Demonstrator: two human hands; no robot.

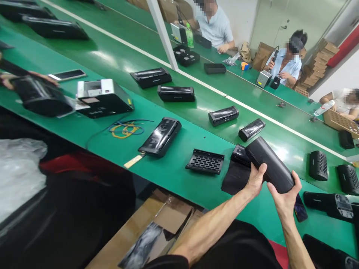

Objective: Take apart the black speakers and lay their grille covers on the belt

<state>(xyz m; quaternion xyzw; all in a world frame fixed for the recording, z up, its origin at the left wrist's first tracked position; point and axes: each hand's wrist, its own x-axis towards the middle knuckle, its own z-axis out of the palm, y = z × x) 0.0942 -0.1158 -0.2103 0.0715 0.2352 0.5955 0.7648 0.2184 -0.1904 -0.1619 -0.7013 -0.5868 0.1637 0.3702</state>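
A smooth black oblong casing (269, 162) with rounded edges is held tilted above the green bench. My left hand (256, 179) grips its near left side, thumb on the surface. Around its lower right end my right hand (285, 198) is closed; its farther fingers are hidden behind the casing. Below and left of the casing lies a black cloth or sheet (235, 177), with a glossy black unit (239, 152) at its far edge, partly covered by the casing. A black perforated grille cover (206, 162) rests on the bench to the left.
Several black units, one of them (181, 93), line the green belt. Left on the bench are a glossy black unit (162, 136), coiled wires (126, 129), a white-and-black device (103, 97) and a phone (67, 74). Cardboard boxes (171, 216) stand below. Co-workers (288, 63) sit across.
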